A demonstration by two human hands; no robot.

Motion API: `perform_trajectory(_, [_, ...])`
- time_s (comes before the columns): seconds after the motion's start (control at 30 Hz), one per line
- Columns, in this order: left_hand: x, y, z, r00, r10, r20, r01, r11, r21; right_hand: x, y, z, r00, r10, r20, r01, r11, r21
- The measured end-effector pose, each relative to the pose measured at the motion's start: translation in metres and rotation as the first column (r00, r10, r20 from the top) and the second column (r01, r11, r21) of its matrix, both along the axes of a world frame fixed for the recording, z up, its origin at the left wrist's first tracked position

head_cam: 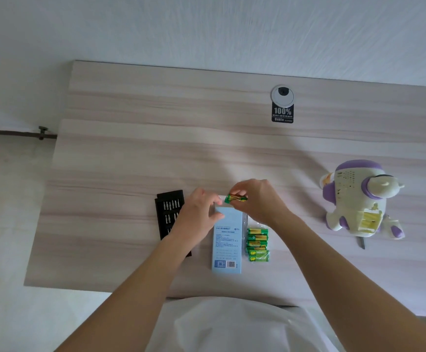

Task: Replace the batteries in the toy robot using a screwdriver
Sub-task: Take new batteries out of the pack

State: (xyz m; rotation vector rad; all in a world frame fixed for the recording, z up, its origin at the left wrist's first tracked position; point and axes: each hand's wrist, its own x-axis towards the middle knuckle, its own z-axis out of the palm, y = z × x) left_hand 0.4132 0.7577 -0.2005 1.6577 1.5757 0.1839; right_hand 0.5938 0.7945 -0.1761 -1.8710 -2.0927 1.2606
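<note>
R hand pinches a green battery just above the far end of the blue box.
L hand grips that box end, fingers + thumb curled round it. Spare batteries touch the box's right side; toy robot lies well to the right on desk — batt bay open. Black bit tray partly under L forearm.

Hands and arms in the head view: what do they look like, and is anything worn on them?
The left forearm and right forearm are bare to the frame edge, with no sleeves, watch or bracelet showing. The left hand and right hand are ungloved. I can make out no rings, though the fingers are small in frame. A white garment covers the torso below.
</note>
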Motion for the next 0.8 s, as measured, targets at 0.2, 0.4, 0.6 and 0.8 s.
perform_trajectory(0.2, [0.002, -0.001, -0.009, 0.998, 0.060, 0.032, -0.059, 0.998, -0.028, -0.010, 0.011, -0.003, 0.975, 0.191, 0.115, -0.182, 0.980, -0.080])
perform_trajectory(0.4, [0.002, -0.003, -0.014, 0.988, 0.120, 0.098, -0.114, 0.991, -0.064, -0.009, 0.014, -0.005, 0.965, 0.243, 0.099, -0.232, 0.966, -0.114])
perform_trajectory(0.6, [0.001, -0.003, -0.010, 0.975, 0.142, 0.172, -0.134, 0.989, -0.056, -0.001, 0.012, -0.001, 0.975, 0.220, -0.042, -0.223, 0.969, -0.105])
perform_trajectory(0.8, [-0.009, -0.003, 0.011, 0.938, 0.185, 0.292, -0.168, 0.982, -0.084, 0.000, 0.011, 0.012, 0.978, 0.202, -0.049, -0.198, 0.977, 0.077])
